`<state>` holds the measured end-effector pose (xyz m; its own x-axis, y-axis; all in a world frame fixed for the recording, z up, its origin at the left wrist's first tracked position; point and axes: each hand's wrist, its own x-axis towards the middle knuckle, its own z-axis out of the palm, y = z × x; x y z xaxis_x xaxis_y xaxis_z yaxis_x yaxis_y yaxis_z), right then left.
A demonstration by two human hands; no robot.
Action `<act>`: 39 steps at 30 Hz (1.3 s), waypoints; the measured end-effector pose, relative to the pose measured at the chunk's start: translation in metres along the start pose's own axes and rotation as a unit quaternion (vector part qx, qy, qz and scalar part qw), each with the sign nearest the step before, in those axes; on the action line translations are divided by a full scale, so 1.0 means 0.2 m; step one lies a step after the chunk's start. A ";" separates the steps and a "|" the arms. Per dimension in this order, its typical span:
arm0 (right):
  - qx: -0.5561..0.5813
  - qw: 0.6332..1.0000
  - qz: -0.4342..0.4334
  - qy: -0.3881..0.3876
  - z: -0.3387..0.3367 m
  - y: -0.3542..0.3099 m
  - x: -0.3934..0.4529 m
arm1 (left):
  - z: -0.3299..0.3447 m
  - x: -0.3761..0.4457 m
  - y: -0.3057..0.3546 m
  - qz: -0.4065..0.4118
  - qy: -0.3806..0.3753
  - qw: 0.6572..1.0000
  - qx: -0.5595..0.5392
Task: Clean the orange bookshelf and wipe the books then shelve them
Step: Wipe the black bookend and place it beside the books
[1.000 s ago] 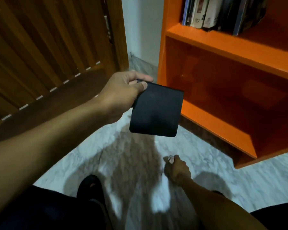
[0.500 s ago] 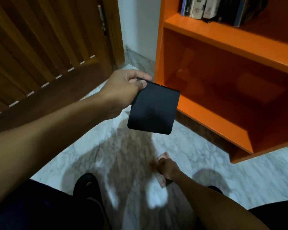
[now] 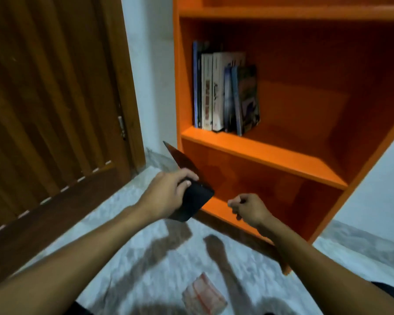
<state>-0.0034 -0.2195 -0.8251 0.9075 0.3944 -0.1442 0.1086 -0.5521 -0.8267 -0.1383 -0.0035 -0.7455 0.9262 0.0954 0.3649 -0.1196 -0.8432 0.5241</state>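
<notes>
My left hand (image 3: 166, 194) grips a thin black book (image 3: 192, 201) by its edge and holds it tilted in front of the lowest opening of the orange bookshelf (image 3: 259, 153). My right hand (image 3: 248, 209) hangs in the air before the bottom shelf with its fingers curled and nothing in it. Several books (image 3: 223, 94) stand upright at the left end of the middle shelf. A folded red-and-white striped cloth (image 3: 204, 294) lies on the marble floor below my hands.
A brown slatted wooden door (image 3: 50, 114) closes off the left side. A strip of white wall (image 3: 152, 87) separates it from the shelf. The marble floor (image 3: 132, 242) runs under both arms.
My right hand has let go of the striped cloth on the floor and risen toward the bottom shelf. My left hand has brought the black book closer to the shelf. The view has tilted up.
</notes>
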 end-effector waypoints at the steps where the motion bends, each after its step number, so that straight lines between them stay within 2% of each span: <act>1: 0.019 0.999 -0.029 0.007 -0.06 -0.13 -0.03 | 0.00 -0.01 0.02 0.036 -0.011 0.999 0.039; 6: 0.067 0.984 -0.163 0.024 -0.26 -0.65 -0.20 | -0.04 -0.04 0.15 0.172 -0.093 0.961 0.196; 9: 0.093 0.977 -0.184 0.051 -0.31 -0.81 -0.22 | -0.07 0.01 0.23 0.232 -0.094 0.927 0.280; 17: 0.019 0.955 -0.196 0.220 -0.53 -0.92 -0.21 | -0.05 0.31 0.44 0.361 -0.045 0.856 0.367; 22: 0.018 0.949 -0.151 0.274 -0.72 -0.85 -0.03 | 0.03 0.49 0.53 0.411 0.063 0.837 0.356; 23: 0.021 0.948 -0.146 0.284 -0.76 -0.83 0.00 | 0.04 0.50 0.53 0.400 0.087 0.841 0.354; 25: 0.048 0.941 -0.135 0.307 -0.83 -0.78 0.06 | 0.06 0.52 0.46 0.326 0.105 0.885 0.316; 27: 0.061 0.930 -0.128 0.339 -0.88 -0.70 0.11 | 0.08 0.55 0.31 0.207 0.135 0.944 0.217; 29: 0.030 0.914 -0.134 0.381 -0.89 -0.63 0.18 | 0.12 0.64 0.13 0.070 0.166 0.977 0.112; 32: -0.020 0.891 -0.127 0.435 -0.87 -0.53 0.34 | 0.23 0.87 -0.04 -0.074 0.176 0.982 0.000; 36: -0.095 0.864 -0.126 0.479 -0.80 -0.44 0.49 | 0.39 1.19 -0.01 -0.138 0.205 0.963 -0.107; 39: -0.139 0.847 -0.146 0.492 -0.76 -0.43 0.50 | 0.48 1.34 0.07 -0.192 0.191 0.957 -0.110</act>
<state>0.1392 -0.2433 -0.6858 0.7099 -0.1832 0.6801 0.3538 -0.7422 -0.5692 0.1435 -0.0401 -0.7149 0.7244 0.5964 0.3458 0.0913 -0.5801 0.8094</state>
